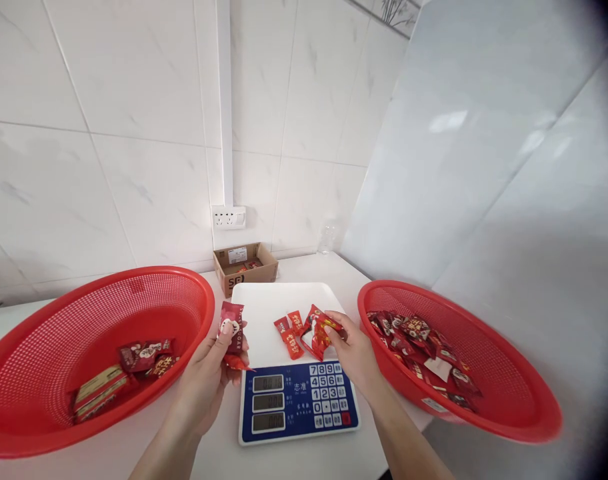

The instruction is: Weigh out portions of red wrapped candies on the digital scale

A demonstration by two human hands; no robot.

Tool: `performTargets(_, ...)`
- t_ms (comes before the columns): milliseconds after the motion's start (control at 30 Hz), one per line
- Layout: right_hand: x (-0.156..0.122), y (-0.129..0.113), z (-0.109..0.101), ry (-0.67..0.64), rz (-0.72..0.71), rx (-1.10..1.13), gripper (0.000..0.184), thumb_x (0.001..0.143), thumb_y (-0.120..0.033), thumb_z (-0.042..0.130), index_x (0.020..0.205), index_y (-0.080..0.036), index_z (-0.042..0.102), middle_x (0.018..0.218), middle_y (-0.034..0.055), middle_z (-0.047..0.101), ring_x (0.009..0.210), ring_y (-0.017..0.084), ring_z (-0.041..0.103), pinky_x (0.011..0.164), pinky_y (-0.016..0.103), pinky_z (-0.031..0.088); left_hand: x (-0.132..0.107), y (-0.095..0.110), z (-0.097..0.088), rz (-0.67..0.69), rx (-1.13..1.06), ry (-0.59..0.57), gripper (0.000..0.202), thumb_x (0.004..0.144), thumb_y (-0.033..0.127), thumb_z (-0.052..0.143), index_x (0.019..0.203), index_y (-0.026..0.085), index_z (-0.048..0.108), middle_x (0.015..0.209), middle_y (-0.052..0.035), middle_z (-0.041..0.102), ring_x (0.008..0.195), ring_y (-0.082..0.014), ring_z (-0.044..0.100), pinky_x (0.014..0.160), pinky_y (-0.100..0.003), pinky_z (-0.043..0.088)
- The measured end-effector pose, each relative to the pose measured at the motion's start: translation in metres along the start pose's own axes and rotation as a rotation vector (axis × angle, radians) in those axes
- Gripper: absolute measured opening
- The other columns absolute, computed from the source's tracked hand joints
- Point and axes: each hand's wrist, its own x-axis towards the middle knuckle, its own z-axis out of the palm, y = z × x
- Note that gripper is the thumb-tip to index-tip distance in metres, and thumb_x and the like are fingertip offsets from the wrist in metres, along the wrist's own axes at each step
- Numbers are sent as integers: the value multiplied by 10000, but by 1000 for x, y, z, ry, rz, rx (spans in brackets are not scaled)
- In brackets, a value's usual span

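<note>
My left hand (214,363) is closed on a dark red candy packet (231,327) with white lettering, thumb on its face. An orange-red wrapper (237,362) shows beneath that packet, at the same hand. In my right hand (351,350) a shiny red packet (317,330) is pinched by the fingertips, over the weighing pan. A white digital scale (304,291) stands between the hands, its blue keypad panel (299,402) facing me. Several small red packets (293,343) lie on the pan, just left of my right hand. The display digits are too faint to read surely.
A red perforated basket (179,287) with a few packets stands on the left. Another red basket (509,373) on the right holds many packets. Behind the scale sit a small cardboard box (229,283) and a clear plastic container (327,237), near the tiled wall.
</note>
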Motion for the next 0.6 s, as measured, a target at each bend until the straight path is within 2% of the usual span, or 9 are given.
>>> performTargets(167, 1, 12, 1, 105, -185, -364, 340, 821, -291, 476, 1098, -206, 654, 1187, 117, 620, 1126, 277, 545, 971, 491, 431, 1, 1, -1, 35, 133, -29, 414, 771, 557, 589, 946, 182, 591, 743, -1, 570, 600, -111, 507, 433, -194, 392)
performTargets(233, -1, 9, 1, 118, -216, -394, 327, 825, -292, 486, 1085, -206, 664, 1177, 122, 623, 1125, 281, 542, 979, 503, 420, 1, 1, -1, 61, 271, -76, 401, 797, 557, 548, 930, 182, 600, 733, -1, 565, 596, -113, 495, 449, -199, 399)
performTargets(333, -11, -12, -1, 89, -227, -294, 299, 851, -337, 502, 1074, -217, 661, 1147, 111, 641, 1111, 269, 555, 984, 490, 420, -1, -1, 0, 64, 554, -212, 408, 830, 558, 483, 910, 182, 621, 726, -6, 570, 588, -120, 501, 456, -206, 391)
performTargets(400, -21, -32, -3, -22, -202, -159, 307, 871, -374, 502, 1107, -233, 637, 1146, 93, 648, 1072, 241, 585, 949, 441, 457, -4, -1, 3, 61, 731, -310, 397, 844, 536, 467, 961, 195, 633, 741, -10, 593, 618, -136, 525, 488, -213, 398)
performTargets(500, -36, -61, -3, -319, -196, 8, 307, 853, -382, 555, 1123, -252, 619, 1093, 57, 670, 943, 192, 635, 833, 340, 515, -9, -2, 9, 87, 894, -435, 343, 871, 472, 446, 978, 215, 647, 786, -10, 643, 678, -152, 545, 604, -238, 426)
performTargets(600, -43, -75, -1, -443, -187, 71, 162, 837, -322, 582, 955, -238, 654, 907, 20, 688, 809, 158, 635, 735, 278, 511, -13, -1, 14, 101, 939, -538, 306, 888, 421, 423, 913, 220, 653, 813, -1, 652, 693, -151, 534, 634, -239, 408)
